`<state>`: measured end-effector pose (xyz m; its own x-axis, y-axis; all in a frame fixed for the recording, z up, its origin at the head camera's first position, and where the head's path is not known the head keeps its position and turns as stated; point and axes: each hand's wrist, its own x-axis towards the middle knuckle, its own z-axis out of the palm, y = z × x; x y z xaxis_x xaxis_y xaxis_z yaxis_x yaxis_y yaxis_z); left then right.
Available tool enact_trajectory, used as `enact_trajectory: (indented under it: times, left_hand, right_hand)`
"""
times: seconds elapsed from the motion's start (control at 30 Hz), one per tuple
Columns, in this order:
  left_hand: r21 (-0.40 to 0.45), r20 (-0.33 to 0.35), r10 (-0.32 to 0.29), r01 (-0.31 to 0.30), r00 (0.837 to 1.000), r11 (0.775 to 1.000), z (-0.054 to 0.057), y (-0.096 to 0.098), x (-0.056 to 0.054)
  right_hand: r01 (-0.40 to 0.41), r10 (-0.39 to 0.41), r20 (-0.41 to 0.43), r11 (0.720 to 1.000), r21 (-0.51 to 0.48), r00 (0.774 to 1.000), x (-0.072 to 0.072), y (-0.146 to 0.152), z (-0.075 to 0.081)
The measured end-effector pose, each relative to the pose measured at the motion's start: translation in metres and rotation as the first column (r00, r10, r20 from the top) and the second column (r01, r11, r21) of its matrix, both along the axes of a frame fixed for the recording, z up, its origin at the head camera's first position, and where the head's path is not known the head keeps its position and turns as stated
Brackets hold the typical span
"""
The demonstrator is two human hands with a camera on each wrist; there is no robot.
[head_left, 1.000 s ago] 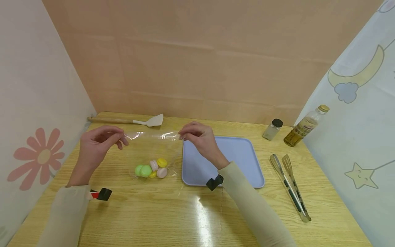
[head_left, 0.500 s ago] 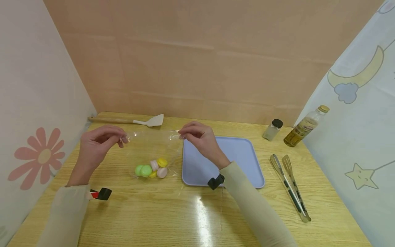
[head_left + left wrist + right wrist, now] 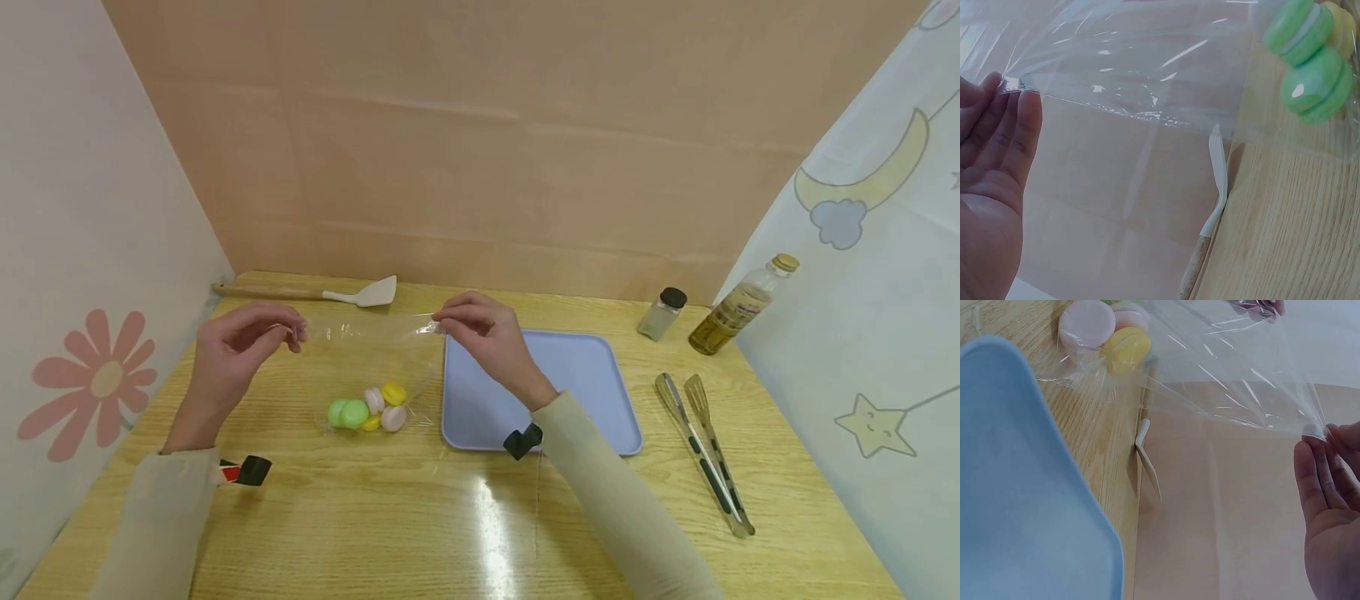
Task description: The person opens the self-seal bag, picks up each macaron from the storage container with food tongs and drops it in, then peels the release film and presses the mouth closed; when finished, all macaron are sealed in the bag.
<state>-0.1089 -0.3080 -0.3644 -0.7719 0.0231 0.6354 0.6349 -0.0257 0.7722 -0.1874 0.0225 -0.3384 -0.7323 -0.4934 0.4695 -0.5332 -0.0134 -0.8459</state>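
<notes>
Between my two hands stretches a clear plastic bag (image 3: 375,350), its upper edge drawn out taut. My left hand (image 3: 243,342) pinches the left top corner between thumb and fingers. At the opposite corner my right hand (image 3: 487,342) pinches the film the same way, above the left side of the blue tray (image 3: 585,392). Several macarons lie in the bottom of the bag: green macarons (image 3: 1316,87), yellow ones such as this yellow macaron (image 3: 1126,349), and pale pink ones such as this pink macaron (image 3: 1087,324).
A white spatula (image 3: 375,292) with a wooden handle lies along the back edge of the table. Metal tongs (image 3: 705,458) lie right of the tray. Behind them stand a black-capped jar (image 3: 662,317) and an oil bottle (image 3: 738,312). A tan backdrop (image 3: 480,167) rises behind.
The bag's top edge has risen slightly and its glints have shifted. Both hands keep their pinch and have barely moved; the macarons stay in place.
</notes>
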Motion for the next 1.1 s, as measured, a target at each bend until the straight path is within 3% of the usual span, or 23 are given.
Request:
enact_trajectory:
  times: [0.07, 0.17, 0.23, 0.37, 0.67, 0.93, 1.1]
  left_hand:
    - [0.001, 0.005, 0.007, -0.007, 1.000, 1.000, 0.001, 0.001, 0.001]
    - [-0.039, 0.044, 0.080, -0.078, 0.996, 0.996, 0.004, 0.003, 0.003]
    - [-0.081, 0.070, 0.139, -0.133, 0.988, 0.988, 0.006, 0.003, 0.004]
    - [-0.128, 0.080, 0.193, -0.182, 0.978, 0.975, 0.006, 0.004, 0.004]
    - [-0.143, 0.064, 0.203, -0.192, 0.977, 0.971, 0.006, 0.001, 0.003]
    - [-0.241, 0.012, 0.258, -0.248, 0.966, 0.938, 0.008, 0.000, 0.003]
    - [-0.267, -0.015, 0.275, -0.268, 0.961, 0.926, 0.009, 0.001, 0.002]
  right_hand:
    - [0.003, -0.003, -0.003, 1.000, -0.007, 1.000, -0.006, -0.001, -0.007]
    - [0.007, -0.008, -0.033, 1.000, -0.023, 0.999, -0.011, -0.002, -0.014]
    - [0.015, -0.016, -0.043, 0.999, -0.028, 0.999, -0.010, -0.003, -0.012]
    - [0.029, -0.031, -0.047, 0.999, -0.033, 0.998, -0.011, -0.004, -0.012]
    - [0.023, -0.026, -0.057, 0.998, -0.059, 0.998, -0.013, -0.005, -0.016]
    - [0.063, -0.069, -0.107, 0.996, -0.060, 0.992, -0.008, -0.006, -0.015]
    - [0.102, -0.110, -0.199, 0.993, -0.053, 0.974, -0.002, -0.008, -0.013]
